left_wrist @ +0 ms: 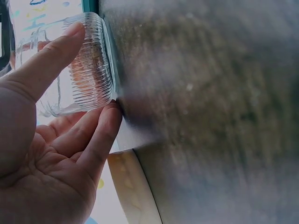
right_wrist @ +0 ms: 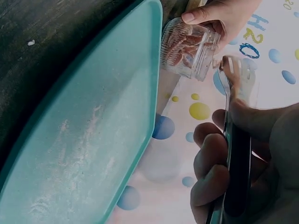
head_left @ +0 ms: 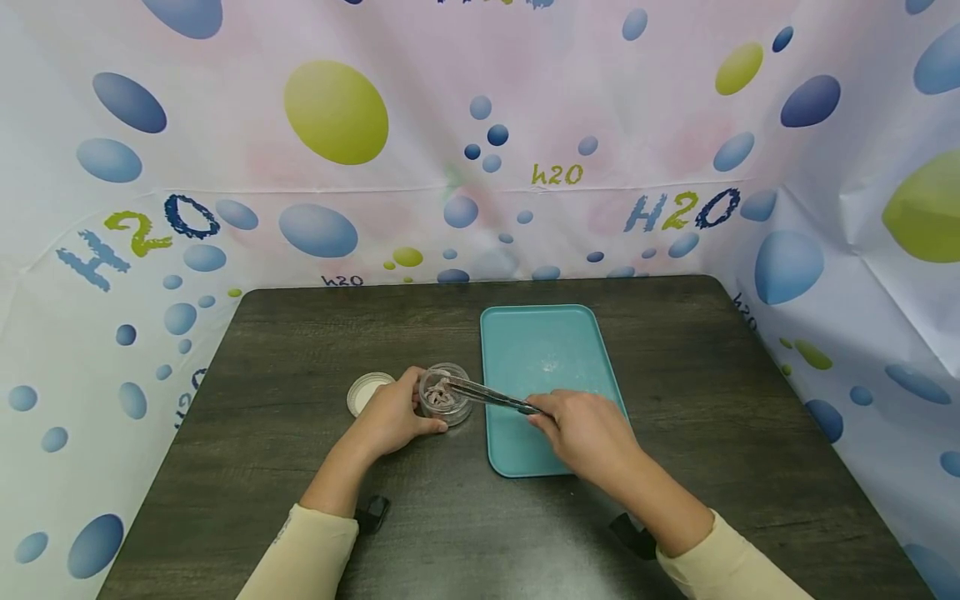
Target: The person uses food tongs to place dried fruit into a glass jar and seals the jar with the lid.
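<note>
A ribbed clear glass jar [head_left: 459, 417] stands upright on the table, left of the tray, with brownish-pink strips [head_left: 438, 398] inside. My left hand [head_left: 393, 417] holds it from the left, thumb on one side and fingers on the other. My right hand [head_left: 588, 433] grips dark-handled metal tongs [head_left: 491, 395] above the tray. Their fork-like tip [right_wrist: 237, 70] is at the jar's mouth, with a small brownish bit at the tines. Whether that bit touches the strips, I cannot tell. A round pale lid [head_left: 367, 392] lies behind my left hand, partly covered by it.
A turquoise rectangular tray [head_left: 540, 350] with whitish smears lies on the dark wooden table [head_left: 337, 333], just right of the jar. A tiny white crumb [right_wrist: 31, 42] lies on the table near the tray. A patterned sheet [head_left: 420, 167] hangs behind the table.
</note>
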A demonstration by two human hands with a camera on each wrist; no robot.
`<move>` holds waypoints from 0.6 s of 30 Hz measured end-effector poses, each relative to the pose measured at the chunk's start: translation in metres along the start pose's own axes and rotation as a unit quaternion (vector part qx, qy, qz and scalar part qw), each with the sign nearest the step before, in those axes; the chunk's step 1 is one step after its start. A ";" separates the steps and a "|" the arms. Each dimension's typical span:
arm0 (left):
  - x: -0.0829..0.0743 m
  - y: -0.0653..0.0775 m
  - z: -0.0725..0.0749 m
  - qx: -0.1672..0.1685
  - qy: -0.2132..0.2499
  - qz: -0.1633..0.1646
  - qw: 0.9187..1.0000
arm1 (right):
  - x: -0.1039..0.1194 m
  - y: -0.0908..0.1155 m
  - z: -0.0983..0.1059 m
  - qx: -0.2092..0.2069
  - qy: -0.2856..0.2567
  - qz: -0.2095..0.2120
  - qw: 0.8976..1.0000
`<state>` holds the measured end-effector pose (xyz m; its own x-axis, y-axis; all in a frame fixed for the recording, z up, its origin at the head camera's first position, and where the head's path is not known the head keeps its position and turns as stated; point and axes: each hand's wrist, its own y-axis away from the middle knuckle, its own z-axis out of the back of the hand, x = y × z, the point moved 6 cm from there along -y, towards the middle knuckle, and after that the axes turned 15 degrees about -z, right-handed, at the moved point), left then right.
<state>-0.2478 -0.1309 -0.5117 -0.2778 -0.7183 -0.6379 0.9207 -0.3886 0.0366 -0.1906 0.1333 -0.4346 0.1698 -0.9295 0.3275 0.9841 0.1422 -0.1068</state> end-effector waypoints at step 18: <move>-0.001 0.000 0.000 0.000 0.004 0.003 1.000 | -0.002 -0.001 0.000 -0.015 0.001 0.004 1.000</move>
<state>-0.2477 -0.1303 -0.5110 -0.2700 -0.7164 -0.6434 0.9224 -0.3841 0.0406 -0.1919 0.1348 -0.4346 0.1767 -0.9292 0.3245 0.9808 0.1387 -0.1368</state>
